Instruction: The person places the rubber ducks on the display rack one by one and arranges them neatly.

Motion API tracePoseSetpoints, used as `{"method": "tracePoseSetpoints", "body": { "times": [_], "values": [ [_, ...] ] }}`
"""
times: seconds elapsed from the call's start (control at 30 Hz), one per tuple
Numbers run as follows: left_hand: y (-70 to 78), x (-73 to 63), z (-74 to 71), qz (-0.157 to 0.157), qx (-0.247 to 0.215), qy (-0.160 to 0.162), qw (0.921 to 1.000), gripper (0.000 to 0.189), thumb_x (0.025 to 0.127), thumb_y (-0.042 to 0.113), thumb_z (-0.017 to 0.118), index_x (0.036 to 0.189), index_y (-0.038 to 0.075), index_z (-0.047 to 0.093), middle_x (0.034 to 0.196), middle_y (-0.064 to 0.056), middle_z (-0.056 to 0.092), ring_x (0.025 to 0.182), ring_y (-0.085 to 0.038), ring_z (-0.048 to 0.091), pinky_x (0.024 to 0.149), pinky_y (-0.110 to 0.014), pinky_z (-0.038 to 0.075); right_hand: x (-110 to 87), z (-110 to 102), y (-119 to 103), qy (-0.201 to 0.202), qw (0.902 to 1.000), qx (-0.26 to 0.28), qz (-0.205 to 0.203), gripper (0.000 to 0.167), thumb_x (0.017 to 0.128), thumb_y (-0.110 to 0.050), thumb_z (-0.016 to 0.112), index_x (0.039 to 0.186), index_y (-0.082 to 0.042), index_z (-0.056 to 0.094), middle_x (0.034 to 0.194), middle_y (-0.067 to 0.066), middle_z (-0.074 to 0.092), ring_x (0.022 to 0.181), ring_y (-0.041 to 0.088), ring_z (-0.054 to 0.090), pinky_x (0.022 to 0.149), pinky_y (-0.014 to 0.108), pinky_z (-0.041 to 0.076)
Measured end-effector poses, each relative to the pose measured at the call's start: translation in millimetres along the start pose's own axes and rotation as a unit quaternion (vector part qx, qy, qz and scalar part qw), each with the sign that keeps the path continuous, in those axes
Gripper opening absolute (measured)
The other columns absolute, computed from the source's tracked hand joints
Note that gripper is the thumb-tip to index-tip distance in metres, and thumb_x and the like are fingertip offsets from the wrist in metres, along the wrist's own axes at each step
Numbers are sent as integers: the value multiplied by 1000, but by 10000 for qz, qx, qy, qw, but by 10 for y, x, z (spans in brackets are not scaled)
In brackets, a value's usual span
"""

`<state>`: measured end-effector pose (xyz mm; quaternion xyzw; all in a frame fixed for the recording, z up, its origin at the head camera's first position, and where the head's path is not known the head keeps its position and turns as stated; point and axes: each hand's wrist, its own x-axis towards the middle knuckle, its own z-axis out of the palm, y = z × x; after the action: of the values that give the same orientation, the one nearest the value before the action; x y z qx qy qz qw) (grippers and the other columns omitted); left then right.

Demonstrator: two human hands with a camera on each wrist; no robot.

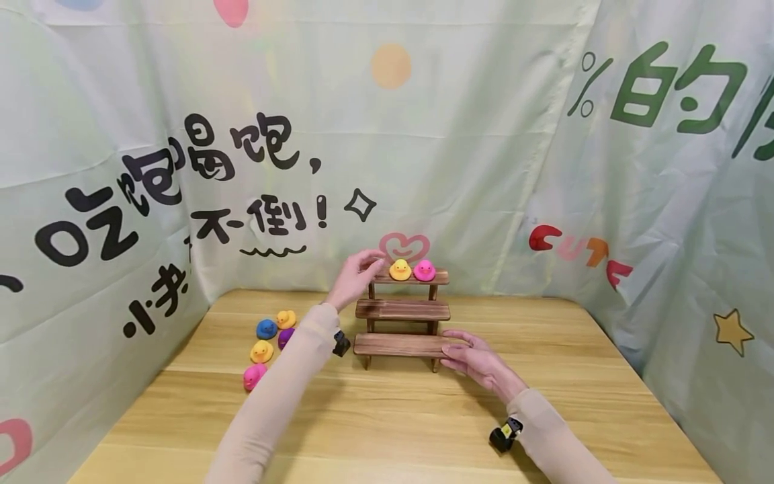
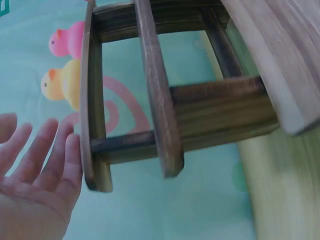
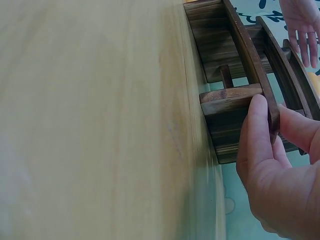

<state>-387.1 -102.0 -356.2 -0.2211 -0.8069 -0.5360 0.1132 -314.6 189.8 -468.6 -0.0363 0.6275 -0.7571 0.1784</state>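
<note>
A three-tier wooden display stand (image 1: 402, 310) stands on the table. On its top step sit a yellow rubber duck (image 1: 400, 270) and a pink rubber duck (image 1: 425, 270), side by side. My left hand (image 1: 357, 276) is at the left end of that top step, left of the yellow duck. In the left wrist view its fingers (image 2: 42, 155) lie extended beside the step's edge, holding nothing. My right hand (image 1: 478, 361) pinches the right end of the lowest step. From the right wrist, the thumb is above that board (image 3: 250, 55) and the fingers are under it.
Left of the stand, several rubber ducks lie on the wooden table (image 1: 387, 423): a blue duck (image 1: 266, 329), a purple duck (image 1: 286, 337) partly behind my left sleeve, a pink duck (image 1: 254, 376) and yellow ones (image 1: 262, 351). A printed cloth (image 1: 459, 168) hangs behind.
</note>
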Motion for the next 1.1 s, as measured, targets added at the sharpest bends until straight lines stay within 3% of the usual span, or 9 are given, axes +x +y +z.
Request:
{"method": "tracePoseSetpoints", "body": {
  "times": [0.2,0.4,0.63,0.77,0.97,1.1],
  "values": [
    [-7,-29,-155,-79,-300,-301,9991,26,100,25,59,115,7,68,103,-20,70,90,-27,69,83,-50,55,1,5,-2,7,10000,36,-4,55,94,5,57,144,7,33,102,8,53,87,14,64,89,30,56],
    [-30,-89,-329,-260,-406,-415,9980,28,98,28,62,114,6,68,103,-25,69,88,-31,69,73,-34,57,-2,5,-8,-14,10000,54,16,56,94,5,57,144,7,33,103,8,53,88,15,64,89,31,56],
    [-43,-219,-503,-667,-303,-614,9954,29,98,29,60,115,7,67,103,-17,71,83,-23,64,67,-25,53,-14,-9,-10,-1,10000,80,18,55,94,5,57,144,7,33,101,8,54,87,15,65,87,30,56],
    [-59,-295,-590,-655,-241,-783,9945,34,99,29,59,117,1,65,103,-16,71,81,-22,62,65,-27,51,-15,-14,-7,-36,9999,117,5,56,94,5,57,144,8,32,101,8,55,87,15,66,87,30,56],
    [-94,-412,-724,-562,185,-949,9937,27,99,32,58,109,9,69,94,-6,72,76,-32,60,58,-28,47,-4,-20,2,-46,9999,99,10,56,95,5,56,145,7,31,101,7,55,87,14,66,87,29,56],
    [-121,-490,-811,-654,355,-1035,9918,27,99,34,59,109,10,69,93,-7,71,70,-28,59,57,-27,46,1,-15,13,-42,9999,113,-9,57,94,5,57,145,7,31,102,8,55,88,15,66,87,29,56]
  ]
}}
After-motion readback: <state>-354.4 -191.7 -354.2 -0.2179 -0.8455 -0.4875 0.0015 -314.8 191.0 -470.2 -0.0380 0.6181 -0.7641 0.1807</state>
